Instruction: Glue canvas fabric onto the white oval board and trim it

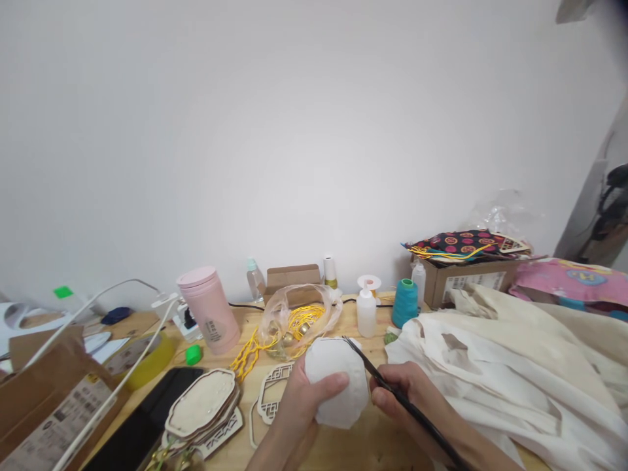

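My left hand (pixel 309 399) grips a white, rounded panel (pixel 338 383) with slightly notched corners, its thumb lying across the face. In my right hand (pixel 402 392) is a long black tool with a thin pointed tip (pixel 373 369); I cannot tell its exact kind. The tip lies at the panel's upper right edge. Behind the panel, a clear plastic bag (pixel 299 294) holds yellow cords (pixel 309 320) and gold bells. To the left lies a lattice-cut wooden frame (pixel 269 392), partly hidden by my left hand.
A stack of wooden plaques (pixel 201 402), a black phone (pixel 147 418) and a pink tumbler (pixel 210 311) stand left. Behind are a squeeze bottle (pixel 366 314) and teal thread cone (pixel 405 304). White cloth (pixel 471 373) spreads right, before a cardboard box (pixel 471 281). A white cable (pixel 132 369) crosses the left.
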### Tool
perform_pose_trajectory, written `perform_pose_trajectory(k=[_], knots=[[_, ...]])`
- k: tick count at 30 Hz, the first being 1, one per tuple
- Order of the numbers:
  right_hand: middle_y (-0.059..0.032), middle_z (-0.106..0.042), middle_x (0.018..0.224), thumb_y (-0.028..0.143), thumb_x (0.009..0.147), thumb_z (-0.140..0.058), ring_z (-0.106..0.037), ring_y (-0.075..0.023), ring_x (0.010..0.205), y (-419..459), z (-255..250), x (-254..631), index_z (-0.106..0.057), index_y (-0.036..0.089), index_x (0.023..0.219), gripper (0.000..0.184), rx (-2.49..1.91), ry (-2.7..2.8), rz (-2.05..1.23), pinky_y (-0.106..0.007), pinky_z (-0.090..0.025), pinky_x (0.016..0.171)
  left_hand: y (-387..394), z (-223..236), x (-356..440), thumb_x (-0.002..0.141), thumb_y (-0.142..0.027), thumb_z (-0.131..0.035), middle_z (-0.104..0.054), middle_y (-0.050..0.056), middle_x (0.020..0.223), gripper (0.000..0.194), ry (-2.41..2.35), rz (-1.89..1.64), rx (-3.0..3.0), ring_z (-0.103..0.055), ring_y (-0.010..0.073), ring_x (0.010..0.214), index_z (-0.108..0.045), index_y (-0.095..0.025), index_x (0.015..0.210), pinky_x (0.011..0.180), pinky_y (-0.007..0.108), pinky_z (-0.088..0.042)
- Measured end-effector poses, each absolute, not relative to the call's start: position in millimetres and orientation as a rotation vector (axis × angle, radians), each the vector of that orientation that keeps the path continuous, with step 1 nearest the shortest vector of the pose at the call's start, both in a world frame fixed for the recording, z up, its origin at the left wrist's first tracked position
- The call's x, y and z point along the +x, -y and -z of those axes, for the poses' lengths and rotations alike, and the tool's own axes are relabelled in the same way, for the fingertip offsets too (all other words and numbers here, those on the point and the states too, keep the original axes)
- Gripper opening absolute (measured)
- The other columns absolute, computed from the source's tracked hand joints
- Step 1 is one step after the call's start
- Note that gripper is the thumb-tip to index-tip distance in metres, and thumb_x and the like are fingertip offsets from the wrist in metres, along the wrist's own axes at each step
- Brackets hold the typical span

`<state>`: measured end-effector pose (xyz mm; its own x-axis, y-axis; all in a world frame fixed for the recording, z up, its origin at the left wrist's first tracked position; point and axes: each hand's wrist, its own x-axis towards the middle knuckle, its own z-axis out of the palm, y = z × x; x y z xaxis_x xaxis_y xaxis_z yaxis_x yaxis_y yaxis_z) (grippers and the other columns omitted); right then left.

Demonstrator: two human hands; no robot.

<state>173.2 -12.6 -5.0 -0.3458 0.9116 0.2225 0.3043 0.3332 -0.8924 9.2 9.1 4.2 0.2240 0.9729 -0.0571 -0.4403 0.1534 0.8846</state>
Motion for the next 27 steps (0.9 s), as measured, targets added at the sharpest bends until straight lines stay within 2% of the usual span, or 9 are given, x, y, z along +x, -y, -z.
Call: perform_pose_trajectory(k=[4, 14, 20, 24, 27], knots=[[0.0062, -0.025, 0.051, 0.05, 0.076, -0.045, -0.024, -0.0086, 0.048, 10.7, 4.1, 175.6, -0.035, 0.019, 0.054, 0.039, -1.125, 1.859, -0.97, -0.022, -0.017, 0.04, -8.8, -5.5, 8.9, 0.044, -0.016, -0.076, -0.068, 0.005, 0.062, 0.04, -0.784, -1.168, 0.865, -0.057, 0.013, 0.05, -0.063, -0.011, 0.082, 0.047, 0.022, -0.045], [0.0066, -0.03, 0.049, 0.042, 0.076, -0.048, -0.027, -0.0085, 0.046, 6.9, 6.1, 185.9, -0.041, 0.018, 0.055, 0.032, -1.26, 1.993, -0.783, -0.02, -0.02, 0.04, -13.4, -6.0, 2.7, 0.04, -0.021, -0.077, -0.069, 0.006, 0.067, 0.049, -0.905, -1.159, 0.945, -0.058, 0.0158, 0.056, -0.061, -0.011, 0.085, 0.049, 0.024, -0.045], [0.0066, -0.033, 0.051, 0.04, 0.074, -0.051, -0.028, -0.0088, 0.048, 6.7, 7.4, 188.5, -0.044, 0.018, 0.06, 0.027, -1.157, 1.956, -0.907, -0.02, -0.02, 0.041, -15.1, -6.8, 1.5, 0.038, -0.022, -0.078, -0.068, 0.003, 0.067, 0.053, -0.959, -1.229, 0.973, -0.059, 0.0152, 0.058, -0.058, -0.014, 0.086, 0.053, 0.025, -0.046], [0.0071, -0.033, 0.05, 0.05, 0.068, -0.055, -0.028, -0.0088, 0.046, 8.0, 5.5, 188.8, -0.049, 0.018, 0.069, 0.033, -1.026, 1.9, -1.069, -0.021, -0.02, 0.04, -15.4, -7.9, 1.4, 0.038, -0.022, -0.078, -0.068, 0.004, 0.067, 0.05, -0.944, -1.226, 0.964, -0.059, 0.0157, 0.058, -0.059, -0.014, 0.085, 0.052, 0.025, -0.047], [0.0057, -0.035, 0.054, 0.062, 0.069, -0.047, -0.028, -0.009, 0.047, 8.8, 1.1, 188.2, -0.049, 0.017, 0.072, 0.045, -0.93, 1.866, -1.157, -0.021, -0.021, 0.04, -15.5, -9.1, 2.0, 0.039, -0.022, -0.077, -0.068, 0.003, 0.065, 0.046, -0.912, -1.223, 0.96, -0.058, 0.014, 0.054, -0.061, -0.014, 0.081, 0.05, 0.024, -0.047]])
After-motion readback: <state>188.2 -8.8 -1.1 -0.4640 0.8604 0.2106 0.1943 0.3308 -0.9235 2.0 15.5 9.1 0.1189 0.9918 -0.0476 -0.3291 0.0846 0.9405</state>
